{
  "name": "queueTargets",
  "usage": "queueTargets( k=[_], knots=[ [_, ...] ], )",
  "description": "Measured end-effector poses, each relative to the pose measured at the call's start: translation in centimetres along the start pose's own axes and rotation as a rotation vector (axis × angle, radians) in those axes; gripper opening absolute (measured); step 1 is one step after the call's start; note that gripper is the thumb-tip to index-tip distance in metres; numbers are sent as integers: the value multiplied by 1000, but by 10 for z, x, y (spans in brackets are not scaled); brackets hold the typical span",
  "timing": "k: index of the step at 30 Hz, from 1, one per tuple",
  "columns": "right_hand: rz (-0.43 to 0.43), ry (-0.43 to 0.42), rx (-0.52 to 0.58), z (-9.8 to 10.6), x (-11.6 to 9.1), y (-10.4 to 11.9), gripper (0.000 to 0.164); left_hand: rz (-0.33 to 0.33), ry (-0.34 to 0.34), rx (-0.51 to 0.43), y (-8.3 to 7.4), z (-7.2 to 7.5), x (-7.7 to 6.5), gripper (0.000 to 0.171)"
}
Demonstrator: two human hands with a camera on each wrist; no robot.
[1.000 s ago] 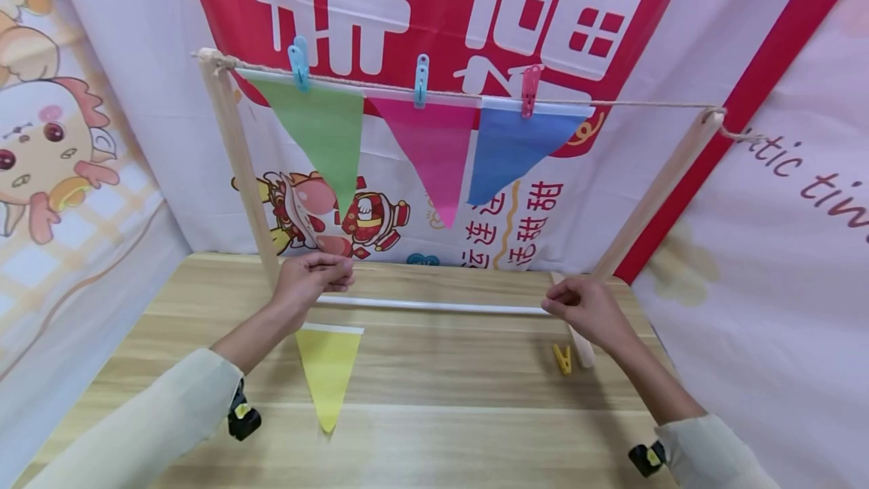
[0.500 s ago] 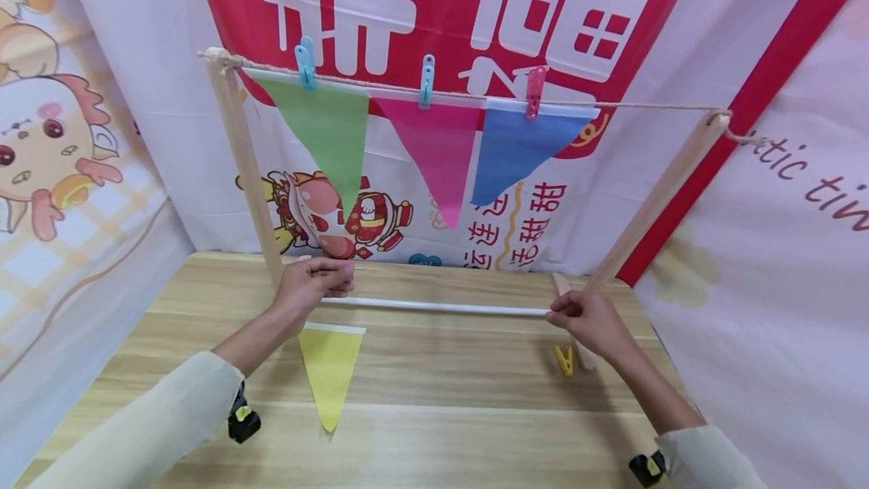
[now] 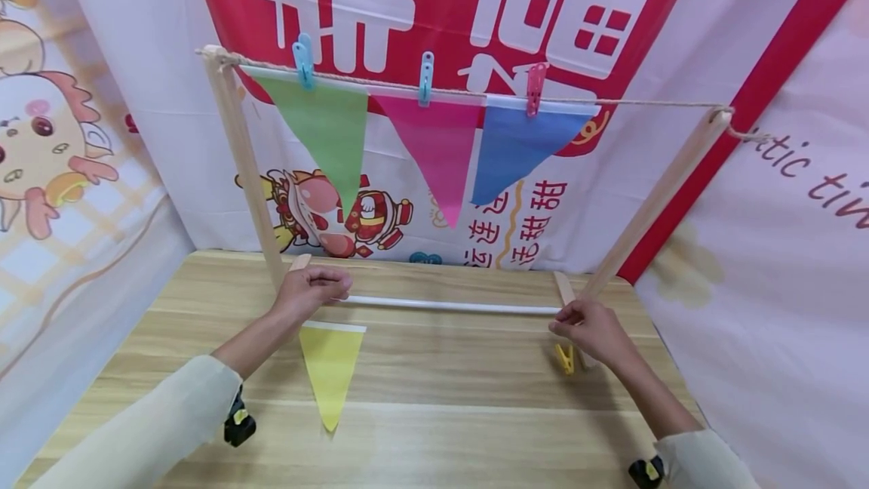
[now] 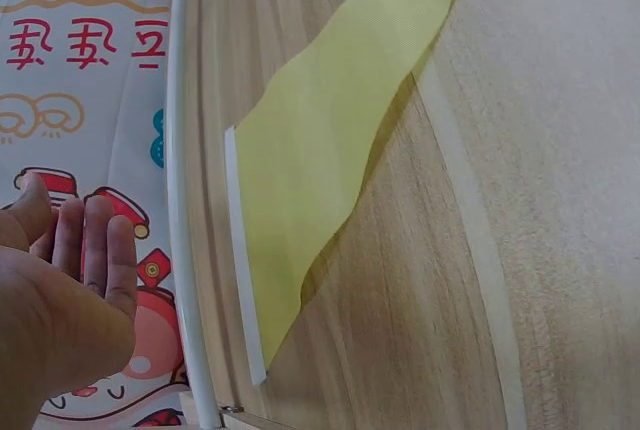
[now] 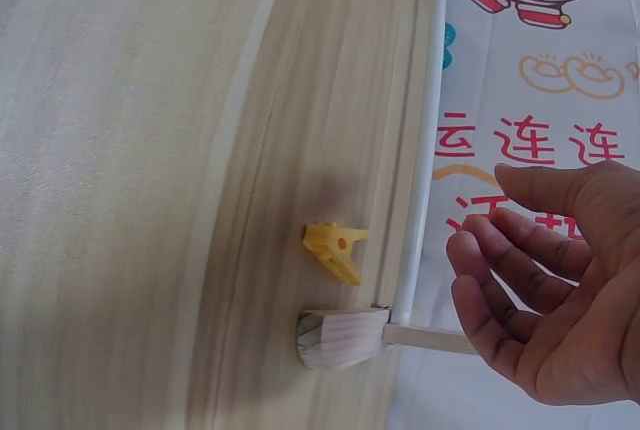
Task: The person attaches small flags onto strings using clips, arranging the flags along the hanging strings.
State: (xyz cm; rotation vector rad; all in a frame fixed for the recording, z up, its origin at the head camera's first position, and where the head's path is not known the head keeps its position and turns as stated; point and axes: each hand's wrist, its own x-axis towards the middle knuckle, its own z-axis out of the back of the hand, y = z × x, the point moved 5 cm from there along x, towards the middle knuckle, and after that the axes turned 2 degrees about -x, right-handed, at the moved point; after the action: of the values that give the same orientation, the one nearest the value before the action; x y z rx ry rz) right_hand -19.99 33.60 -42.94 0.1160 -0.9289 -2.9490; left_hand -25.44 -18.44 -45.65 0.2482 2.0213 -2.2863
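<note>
My left hand (image 3: 314, 291) hovers by the left end of a white rod (image 3: 448, 306) that spans the foot of a wooden rack. In the left wrist view the left hand (image 4: 85, 270) has straight fingers beside the rod (image 4: 178, 200) and holds nothing. A yellow triangular flag (image 3: 330, 368) lies flat on the table just below it, also seen as the yellow flag (image 4: 330, 140). My right hand (image 3: 587, 327) is at the rod's right end, fingers relaxed and empty in the right wrist view (image 5: 540, 280). A yellow clip (image 3: 564, 358) lies beside it on the table, the same clip (image 5: 335, 248).
A string (image 3: 645, 104) runs between two wooden posts (image 3: 241, 164). Green (image 3: 326, 127), pink (image 3: 437, 146) and blue (image 3: 519, 146) flags hang from it on clips. A wooden foot (image 5: 340, 338) holds the rod's right end. Printed banners surround the wooden table (image 3: 441, 429).
My right hand has slid down and to the right, closer to the yellow clip, and its fingers have loosened. My left hand has lowered slightly at the rod's left end.
</note>
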Motion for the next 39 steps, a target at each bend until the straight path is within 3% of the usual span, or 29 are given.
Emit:
queueTargets(
  k=[16,29,39],
  knots=[
    [-121,45,-42,-6,-3,-27,27,57,-8,176,19,10,0,41],
    [-142,70,-35,-12,-4,-38,26,130,-2,220,32,15,-3,31],
    [-155,80,-31,-20,-4,-40,27,99,9,222,40,18,-2,25]
  ],
)
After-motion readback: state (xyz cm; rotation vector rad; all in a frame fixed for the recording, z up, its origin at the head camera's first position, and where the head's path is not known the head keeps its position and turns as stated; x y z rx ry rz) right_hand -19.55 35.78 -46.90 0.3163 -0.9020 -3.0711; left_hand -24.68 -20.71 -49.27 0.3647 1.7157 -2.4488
